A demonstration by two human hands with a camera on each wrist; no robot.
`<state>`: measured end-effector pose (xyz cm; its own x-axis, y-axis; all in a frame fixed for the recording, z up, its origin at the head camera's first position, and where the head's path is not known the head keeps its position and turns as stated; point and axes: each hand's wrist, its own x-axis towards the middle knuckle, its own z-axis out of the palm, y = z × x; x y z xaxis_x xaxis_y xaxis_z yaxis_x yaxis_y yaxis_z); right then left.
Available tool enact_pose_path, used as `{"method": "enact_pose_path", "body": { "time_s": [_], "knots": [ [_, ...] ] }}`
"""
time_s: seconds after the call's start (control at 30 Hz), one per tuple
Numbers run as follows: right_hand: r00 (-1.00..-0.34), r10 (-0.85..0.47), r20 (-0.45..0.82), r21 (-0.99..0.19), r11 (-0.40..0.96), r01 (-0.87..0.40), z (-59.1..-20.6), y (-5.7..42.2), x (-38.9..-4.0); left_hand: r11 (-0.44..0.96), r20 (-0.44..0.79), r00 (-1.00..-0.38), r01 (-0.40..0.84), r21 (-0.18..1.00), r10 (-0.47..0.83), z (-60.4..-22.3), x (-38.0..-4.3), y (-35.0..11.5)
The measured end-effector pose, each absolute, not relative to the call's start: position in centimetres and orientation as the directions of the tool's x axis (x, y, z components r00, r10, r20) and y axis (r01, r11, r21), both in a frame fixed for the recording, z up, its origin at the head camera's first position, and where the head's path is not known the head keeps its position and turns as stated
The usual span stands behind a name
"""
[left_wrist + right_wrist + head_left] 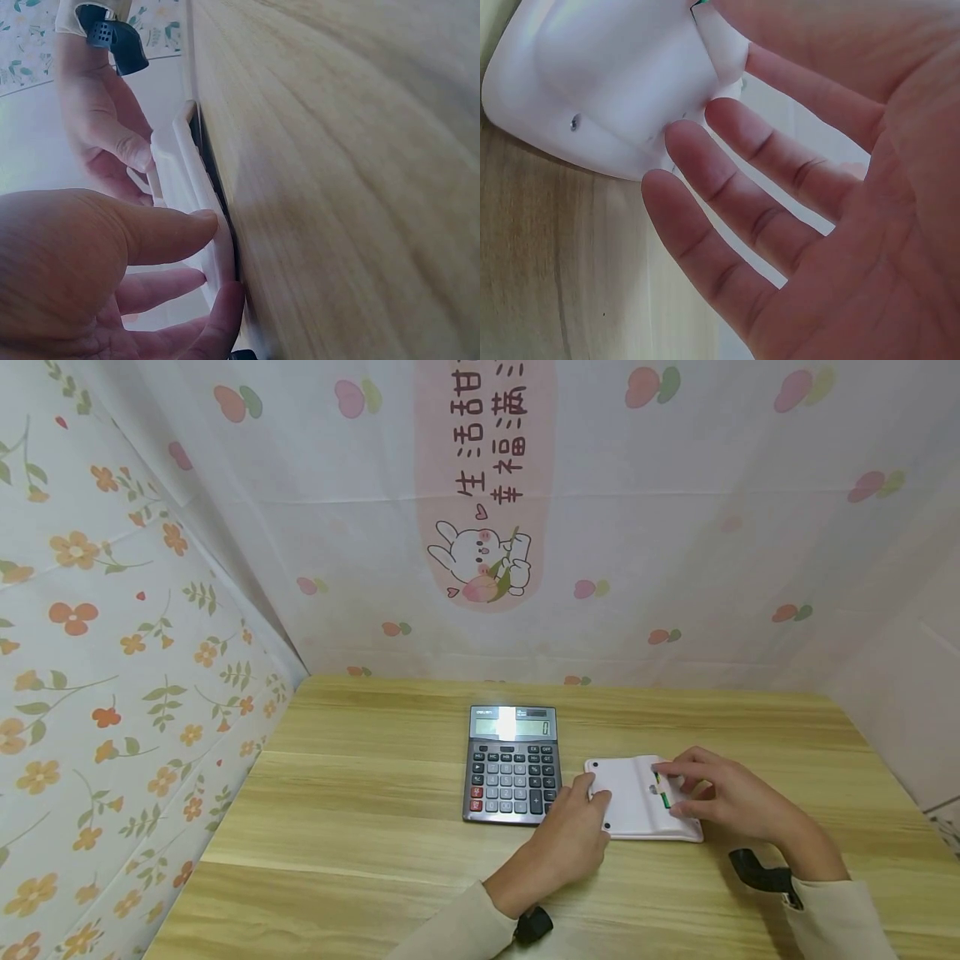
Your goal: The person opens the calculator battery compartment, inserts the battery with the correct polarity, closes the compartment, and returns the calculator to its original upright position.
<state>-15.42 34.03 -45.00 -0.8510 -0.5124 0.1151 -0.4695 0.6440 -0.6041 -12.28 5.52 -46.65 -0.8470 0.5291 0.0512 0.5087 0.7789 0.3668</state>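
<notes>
A white device lies on the table with its back up, small dark feet at its corners. My left hand grips its near left edge; in the left wrist view the thumb presses on that rim. At the right part of the back, my right hand pinches a white battery cover between thumb and index finger. The cover stands tilted out of its slot, and a strip of green shows beside it. The other right fingers extend loosely in the right wrist view. The device's front is hidden.
A dark grey calculator with its display lit by a reflection lies face up just left of the white device. The wooden table meets a printed curtain at the back. Black wrist mounts sit at the sleeves.
</notes>
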Motion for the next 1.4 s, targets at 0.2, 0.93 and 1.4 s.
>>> {"method": "enact_pose_path", "body": {
  "time_s": [0.2,0.93,1.4],
  "knots": [
    [-0.848,-0.516,0.119,-0.6,0.643,-0.475,-45.25,34.09,-15.5,0.782,0.049,-0.848,0.508,0.362,0.528,-46.67,-12.26,5.51],
    [-0.862,-0.49,0.132,-0.576,0.67,-0.469,-45.44,33.92,-15.53,0.778,0.048,-0.847,0.506,0.373,0.529,-46.62,-12.22,5.45],
    [-0.893,-0.441,0.087,-0.592,0.698,-0.402,-45.06,33.65,-15.29,0.774,0.057,-0.843,0.516,0.368,0.535,-46.65,-12.2,5.41]
  ]
}}
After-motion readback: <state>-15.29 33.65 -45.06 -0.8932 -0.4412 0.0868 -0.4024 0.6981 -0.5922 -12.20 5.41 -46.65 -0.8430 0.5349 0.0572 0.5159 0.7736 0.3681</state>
